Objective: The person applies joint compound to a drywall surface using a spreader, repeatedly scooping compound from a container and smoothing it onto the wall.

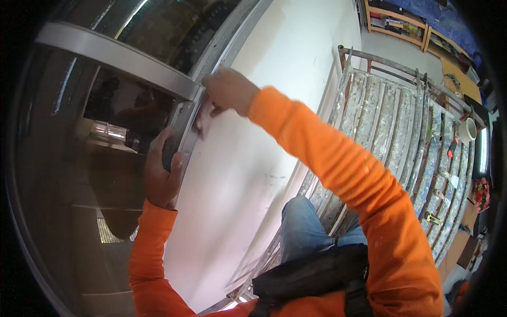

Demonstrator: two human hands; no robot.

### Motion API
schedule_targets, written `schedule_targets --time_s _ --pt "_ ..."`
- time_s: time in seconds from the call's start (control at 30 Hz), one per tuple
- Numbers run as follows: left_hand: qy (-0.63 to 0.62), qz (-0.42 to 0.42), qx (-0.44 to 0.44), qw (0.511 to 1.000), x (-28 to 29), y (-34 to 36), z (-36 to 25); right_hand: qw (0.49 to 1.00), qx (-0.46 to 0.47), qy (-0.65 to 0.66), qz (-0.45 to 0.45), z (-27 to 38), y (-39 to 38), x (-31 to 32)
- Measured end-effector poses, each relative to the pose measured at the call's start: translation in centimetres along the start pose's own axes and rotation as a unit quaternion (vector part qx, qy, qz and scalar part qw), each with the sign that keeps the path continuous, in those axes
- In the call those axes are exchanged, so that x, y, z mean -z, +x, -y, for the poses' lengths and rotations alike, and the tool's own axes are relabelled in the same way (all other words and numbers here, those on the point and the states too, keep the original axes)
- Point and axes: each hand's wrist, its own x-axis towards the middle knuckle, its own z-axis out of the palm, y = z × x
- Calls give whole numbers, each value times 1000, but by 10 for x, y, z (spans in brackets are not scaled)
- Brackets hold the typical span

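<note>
My left hand (163, 171) lies with thumb and fingers apart against the grey metal window frame (182, 124), beside the dark glass (127, 158). My right hand (229, 91) is closed at the seam between that frame and the white wall (253, 137), higher up than the left. Below its fingers shows a blurred pinkish-brown patch that may be a held piece or a shadow; what the fingers grip is hidden. A horizontal metal bar (116, 55) meets the upright frame just left of my right hand.
At right stands a paint-spattered scaffold platform (391, 121) with a tube rail (391, 57). On it are a white cup-like container (467, 130), a red-handled tool (452, 148), a yellow-and-black utility knife (433, 218) and pale scraper-like tools (449, 178). Wooden shelves (398, 26) stand farther off.
</note>
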Motion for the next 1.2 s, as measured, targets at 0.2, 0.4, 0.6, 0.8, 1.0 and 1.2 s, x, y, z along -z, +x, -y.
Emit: schedule_targets --time_s 0.2,0.4,0.6,0.8,1.0,1.2 --pt "-84 -85 -3 993 -10 -8 13 989 -97 -11 115 11 5 50" --pt "-52 -37 48 997 -22 2 17 821 -283 466 -167 -15 -81 99" --pt "127 74 -9 989 -13 15 -5 963 -19 -108 -247 -54 -86 65" --pt "136 113 -26 984 -16 25 -17 939 98 -143 -296 -80 -57 8" --pt "132 104 -36 985 -7 11 6 961 123 -124 -214 -65 -76 -35" --pt "126 107 -42 985 -9 14 8 974 119 -123 -147 -52 -105 -58"
